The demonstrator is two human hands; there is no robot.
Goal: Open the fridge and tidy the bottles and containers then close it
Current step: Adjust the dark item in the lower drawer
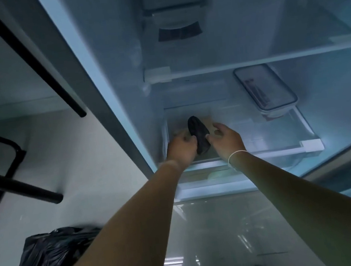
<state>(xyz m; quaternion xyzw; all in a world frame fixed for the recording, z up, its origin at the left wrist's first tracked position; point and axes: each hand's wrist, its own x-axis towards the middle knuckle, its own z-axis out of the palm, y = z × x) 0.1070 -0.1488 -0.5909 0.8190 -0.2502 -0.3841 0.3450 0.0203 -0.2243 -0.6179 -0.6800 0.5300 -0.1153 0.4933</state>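
The fridge [122, 108] stands open, so the tidying step is in hand. Both arms reach into the low glass shelf [287, 140], at about 12 o'clock from the person's chest. A dark bundle [198, 133], blurred and hard to name, sits at the shelf's 9 o'clock end on something pale and flat [207, 120]. The left hand [181, 148] has a narrow grip, fingers curled against the bundle's left side; whether they truly pinch it I cannot tell for certain, though it looks like a hold. The right hand [226, 138] has a loose, half-wide grip, fingertips touching or just beside the bundle's right side.

A clear lidded container [265, 92] rests at about 2 o'clock from the hands, well apart from them, on the same level. No bottles show.

The next move likely calls for lifting or sliding the bundle as one piece, both hands steadying it, and choosing a spot for it.

Edges to mind: the fridge's left wall is just beside the left hand at 9 o'clock, the upper shelf [250, 62] hangs overhead at 12 o'clock, and the low shelf's front rim lies under the wrists at 6 o'clock. Open room lies toward 3 o'clock, across bare glass between the hands and the container. A black bin bag [49, 265] sits on the floor at 8 o'clock.
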